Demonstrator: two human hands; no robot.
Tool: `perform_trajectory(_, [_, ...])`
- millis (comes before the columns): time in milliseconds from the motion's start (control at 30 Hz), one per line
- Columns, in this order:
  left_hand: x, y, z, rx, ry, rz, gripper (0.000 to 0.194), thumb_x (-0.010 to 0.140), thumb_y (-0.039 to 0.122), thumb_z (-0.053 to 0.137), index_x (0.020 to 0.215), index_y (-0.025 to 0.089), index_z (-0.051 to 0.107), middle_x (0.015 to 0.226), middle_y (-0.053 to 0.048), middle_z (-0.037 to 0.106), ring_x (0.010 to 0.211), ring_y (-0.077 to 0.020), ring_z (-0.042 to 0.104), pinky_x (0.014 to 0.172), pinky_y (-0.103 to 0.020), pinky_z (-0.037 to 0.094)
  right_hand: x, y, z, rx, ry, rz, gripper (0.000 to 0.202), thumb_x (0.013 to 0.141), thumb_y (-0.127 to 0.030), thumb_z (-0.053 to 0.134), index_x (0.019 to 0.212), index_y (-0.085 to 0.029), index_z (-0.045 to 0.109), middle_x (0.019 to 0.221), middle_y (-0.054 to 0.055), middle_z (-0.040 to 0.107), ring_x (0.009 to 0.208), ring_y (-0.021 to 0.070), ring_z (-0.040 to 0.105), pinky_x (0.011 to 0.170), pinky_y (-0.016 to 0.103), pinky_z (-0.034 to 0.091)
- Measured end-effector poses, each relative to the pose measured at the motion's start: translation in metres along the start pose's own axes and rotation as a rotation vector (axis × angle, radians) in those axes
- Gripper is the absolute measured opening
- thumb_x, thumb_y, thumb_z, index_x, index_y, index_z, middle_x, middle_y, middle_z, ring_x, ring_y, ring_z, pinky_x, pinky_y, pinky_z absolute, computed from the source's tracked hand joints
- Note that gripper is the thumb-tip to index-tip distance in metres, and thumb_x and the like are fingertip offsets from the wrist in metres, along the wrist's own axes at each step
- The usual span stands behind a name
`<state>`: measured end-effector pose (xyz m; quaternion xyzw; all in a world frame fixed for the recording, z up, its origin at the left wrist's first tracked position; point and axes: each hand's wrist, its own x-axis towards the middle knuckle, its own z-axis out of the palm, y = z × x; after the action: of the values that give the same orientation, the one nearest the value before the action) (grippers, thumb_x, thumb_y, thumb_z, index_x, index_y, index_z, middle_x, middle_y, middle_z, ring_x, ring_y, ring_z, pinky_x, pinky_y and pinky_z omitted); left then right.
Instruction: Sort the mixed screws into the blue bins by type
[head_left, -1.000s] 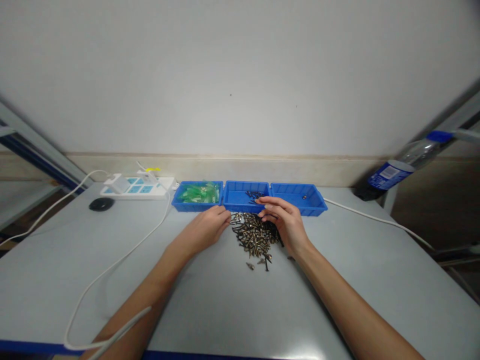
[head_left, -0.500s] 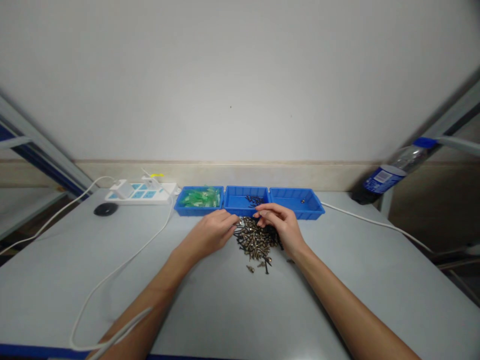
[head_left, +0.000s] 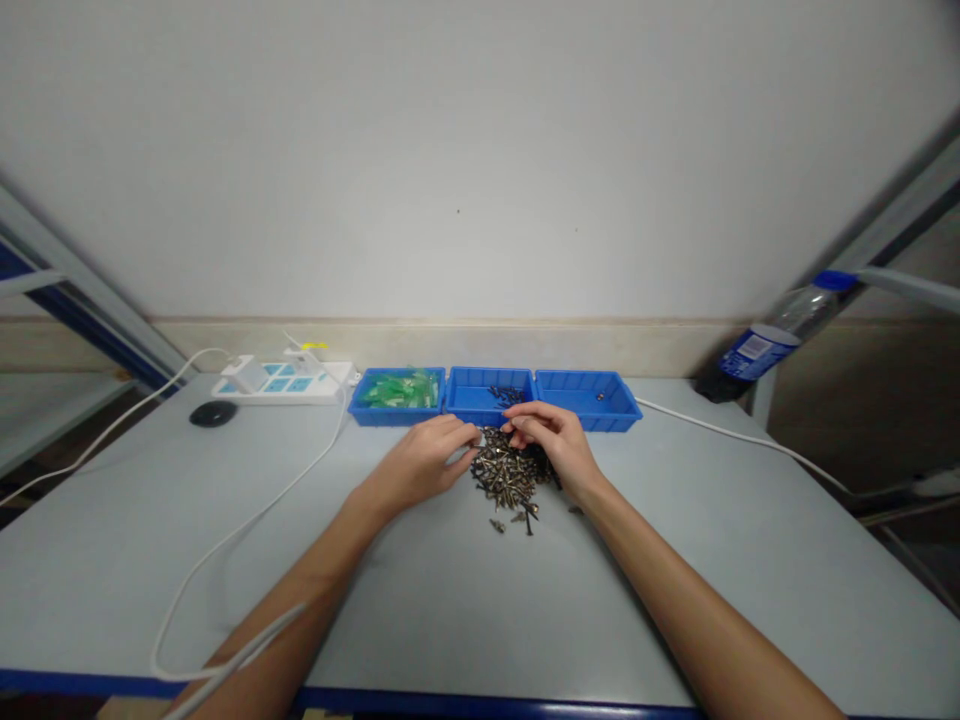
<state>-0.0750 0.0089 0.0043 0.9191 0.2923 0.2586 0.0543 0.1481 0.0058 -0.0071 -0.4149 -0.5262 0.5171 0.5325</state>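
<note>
A pile of mixed dark and brassy screws (head_left: 508, 478) lies on the grey table. At its upper left edge is my left hand (head_left: 431, 460), thumb and fingertips curved close over the screws; whether anything sits between them is too small to tell. My right hand (head_left: 559, 445) is over the pile's upper right, its fingers pinched together on something I cannot make out. Behind the hands stand three blue trays: the left tray (head_left: 396, 418) holds green plastic pieces, the middle tray (head_left: 469, 388) some dark screws, the right tray (head_left: 581, 400) one small metal piece.
A white power strip (head_left: 330, 385) with plugs and a black disc (head_left: 213, 413) are at the left. White cables (head_left: 247, 525) cross the table and my left forearm. A bottle (head_left: 765, 345) with dark liquid leans at the back right. The wall rises behind the trays.
The view has shifted slightly, showing more of the table's front edge. The thumb and fingers of my left hand have parted a little. My right hand stays over the pile, still pinched.
</note>
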Motion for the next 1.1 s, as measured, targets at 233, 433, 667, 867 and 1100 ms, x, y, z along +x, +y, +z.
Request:
perform_trajectory(233, [0.003,0.006,0.004,-0.159,0.109,-0.067,0.005,0.092,0.018,0.060,0.096,0.017,0.063,0.083,-0.003,0.068,0.078,-0.0162,0.064,0.073,-0.029,0.053,-0.003,0.003,-0.002,-0.286,-0.183,-0.053,0.020,0.082,-0.031,0.068,0.094,-0.017,0.076,0.078,0.004,0.073,0.066,0.0154,0.065,0.064,0.030,0.052])
perform_trajectory(433, [0.004,0.006,0.002,-0.238,0.150,-0.105,0.002,0.091,0.018,0.062,0.093,0.017,0.062,0.083,-0.003,0.069,0.074,-0.0141,0.065,0.071,-0.027,0.055,-0.005,0.004,0.001,-0.140,-0.290,0.044,0.025,0.076,-0.035,0.079,0.092,-0.016,0.075,0.076,0.005,0.075,0.066,0.0155,0.069,0.064,0.029,0.055])
perform_trajectory(667, [0.003,0.006,0.002,-0.278,0.119,-0.100,0.006,0.091,0.018,0.064,0.097,0.016,0.063,0.086,-0.003,0.070,0.076,-0.0136,0.066,0.071,-0.026,0.055,-0.005,0.003,0.002,0.021,-0.298,0.119,0.023,0.071,-0.033,0.084,0.088,-0.020,0.078,0.074,0.003,0.077,0.067,0.0158,0.072,0.071,0.032,0.058])
perform_trajectory(867, [0.003,0.005,-0.001,-0.261,0.124,-0.069,0.011,0.091,0.021,0.067,0.101,0.016,0.065,0.087,-0.004,0.071,0.079,-0.0150,0.066,0.073,-0.028,0.055,-0.005,-0.001,-0.002,0.052,-0.325,0.119,0.017,0.074,-0.031,0.080,0.087,-0.020,0.079,0.076,0.005,0.078,0.070,0.0165,0.072,0.071,0.032,0.056])
perform_trajectory(1100, [-0.004,-0.014,0.011,-0.024,0.029,-0.062,0.026,0.096,0.016,0.055,0.119,0.015,0.066,0.109,-0.011,0.073,0.098,-0.0229,0.068,0.088,-0.041,0.057,0.000,0.001,-0.005,0.133,-0.117,0.040,0.019,0.074,-0.024,0.073,0.091,-0.019,0.080,0.083,0.007,0.079,0.076,0.0179,0.071,0.075,0.032,0.054])
